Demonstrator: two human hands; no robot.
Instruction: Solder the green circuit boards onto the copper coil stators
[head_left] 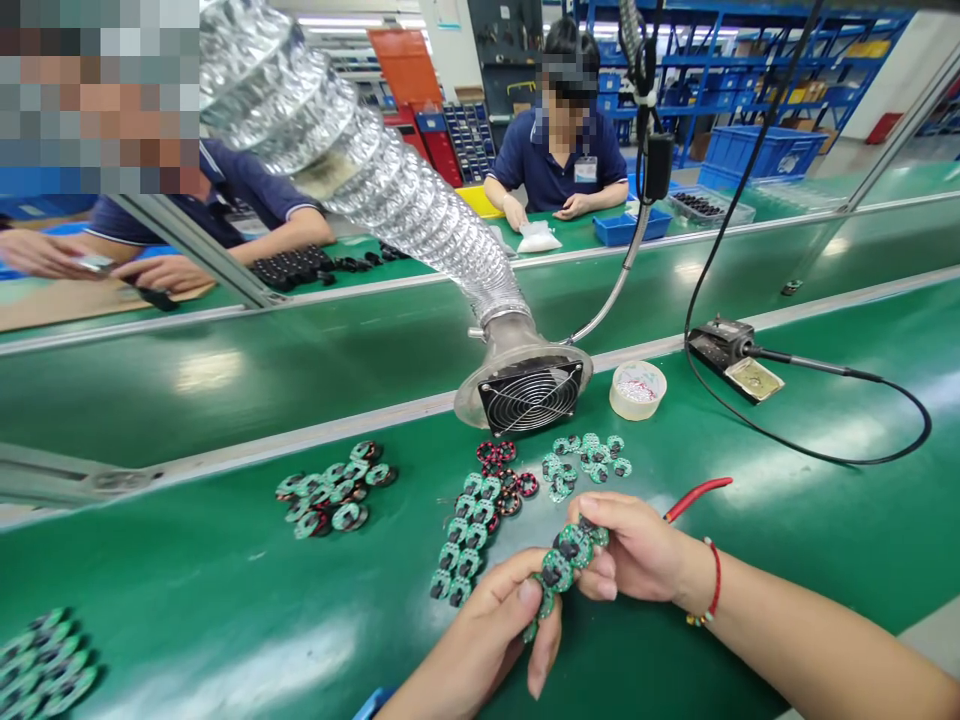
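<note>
A strip of joined round green circuit boards point(557, 570) with black parts is held up between my two hands. My left hand point(501, 612) is closed on its lower end, thumb on top. My right hand point(637, 545) pinches the upper end, and its fingers hide part of the boards there. Just beyond lie rows of green round boards point(463, 535) and some red-and-black ring parts point(508, 480). Small loose green boards point(589, 455) are scattered past my right hand. Red-handled pliers point(697, 495) lie partly hidden behind that hand.
A silver duct point(420, 195) with a fan point(534, 397) hangs low over the bench. At right are a soldering iron stand point(724, 345) and looping cable; a tape roll point(637, 390) stands nearby. More board piles point(334, 490) lie left. Two people point(562, 150) work across the barrier.
</note>
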